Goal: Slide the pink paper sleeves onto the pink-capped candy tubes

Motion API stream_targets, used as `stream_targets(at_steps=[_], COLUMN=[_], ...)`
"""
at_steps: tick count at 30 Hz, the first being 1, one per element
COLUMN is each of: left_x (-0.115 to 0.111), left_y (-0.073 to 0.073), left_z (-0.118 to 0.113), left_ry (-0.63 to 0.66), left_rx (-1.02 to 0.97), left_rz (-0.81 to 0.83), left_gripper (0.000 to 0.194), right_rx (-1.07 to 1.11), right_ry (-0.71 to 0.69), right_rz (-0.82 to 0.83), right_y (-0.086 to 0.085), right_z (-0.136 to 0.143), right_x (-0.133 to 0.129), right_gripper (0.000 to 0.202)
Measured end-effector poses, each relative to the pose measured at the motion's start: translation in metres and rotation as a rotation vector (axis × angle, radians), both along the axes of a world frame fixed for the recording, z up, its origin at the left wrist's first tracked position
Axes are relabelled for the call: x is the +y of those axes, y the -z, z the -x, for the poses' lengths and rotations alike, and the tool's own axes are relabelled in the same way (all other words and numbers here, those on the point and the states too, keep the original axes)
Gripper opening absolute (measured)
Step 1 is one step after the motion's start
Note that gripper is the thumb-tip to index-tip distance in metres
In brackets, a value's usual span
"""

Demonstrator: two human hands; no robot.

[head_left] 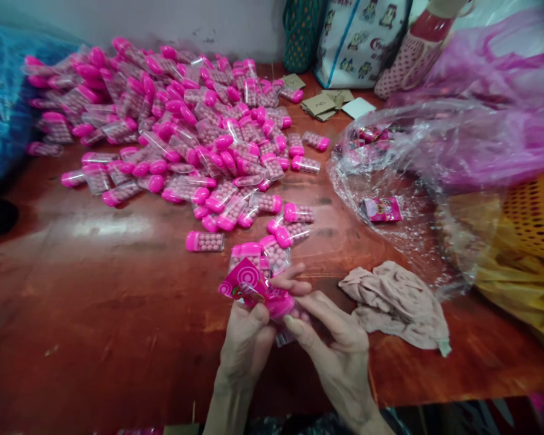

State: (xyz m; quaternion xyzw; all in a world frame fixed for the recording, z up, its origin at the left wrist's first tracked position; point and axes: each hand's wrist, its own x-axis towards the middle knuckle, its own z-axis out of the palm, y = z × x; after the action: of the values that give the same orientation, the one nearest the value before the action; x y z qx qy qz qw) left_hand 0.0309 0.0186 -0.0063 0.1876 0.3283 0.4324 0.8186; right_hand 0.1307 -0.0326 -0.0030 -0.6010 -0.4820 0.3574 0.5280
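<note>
- The left hand (248,341) is mostly closed, its thumb pressing on the pink printed wrapper (247,283).
- The right hand (337,344) is partly open: thumb and forefinger pinch the held container (279,306), while other fingers extend leftward above it.
- The held container lies at the near middle of the table (118,314), between the hands. Its long axis slants, pink cap toward the upper left and clear body toward the lower right, partly hidden by fingers.
- The wrapper sits at the cap end, its printed corner pointing left; whether it encloses the cap I cannot tell.
- Just beyond the wrapper, a few capped containers (275,254) stand out from the large pile (176,121).
- A crumpled beige cloth (396,305) lies right of the right hand, below clear plastic (412,241).
</note>
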Motion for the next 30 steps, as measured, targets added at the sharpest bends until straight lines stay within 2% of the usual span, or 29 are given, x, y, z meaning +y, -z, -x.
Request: stream_targets(at_steps=[2, 4, 8, 11, 17, 20, 24, 27, 30], left_x=[-0.001, -0.002, -0.004, -0.002, 0.002, -0.001, -0.004, -0.004, -0.005], left_y=[0.000, 0.002, 0.006, 0.007, 0.011, 0.010, 0.006, 0.005, 0.007], left_z=[-0.001, -0.003, -0.009, -0.009, 0.003, 0.002, -0.004, -0.005, -0.003], left_ry=[0.012, 0.006, -0.067, -0.075, 0.033, 0.021, -0.064, -0.067, -0.039], left_rx=[-0.003, 0.009, 0.086, 0.133, 0.213, 0.151, 0.081, 0.151, 0.289], left_rz=[0.005, 0.014, 0.039, -0.020, -0.153, -0.130, -0.009, -0.013, -0.068], left_gripper=[0.034, 0.030, 0.026, 0.027, 0.014, 0.017, 0.023, 0.020, 0.014], right_rx=[-0.034, -0.134, -0.265, -0.200, -0.061, -0.053, -0.102, -0.153, -0.092], right_ry=[0.013, 0.090, 0.176, 0.150, 0.125, 0.128, 0.130, 0.208, 0.209], right_rz=[-0.037, -0.125, -0.222, -0.188, -0.018, -0.032, -0.105, -0.162, -0.072], right_y=[0.003, 0.008, 0.014, 0.011, 0.003, 0.003, 0.005, 0.005, 0.001], right_z=[0.002, 0.006, 0.011, 0.010, 0.006, 0.007, 0.015, 0.018, 0.016], right_x=[0.000, -0.002, -0.004, -0.003, -0.002, -0.001, 0.001, -0.001, -0.002], right_gripper=[0.030, 0.037, 0.044, 0.042, 0.027, 0.026, 0.030, 0.033, 0.025])
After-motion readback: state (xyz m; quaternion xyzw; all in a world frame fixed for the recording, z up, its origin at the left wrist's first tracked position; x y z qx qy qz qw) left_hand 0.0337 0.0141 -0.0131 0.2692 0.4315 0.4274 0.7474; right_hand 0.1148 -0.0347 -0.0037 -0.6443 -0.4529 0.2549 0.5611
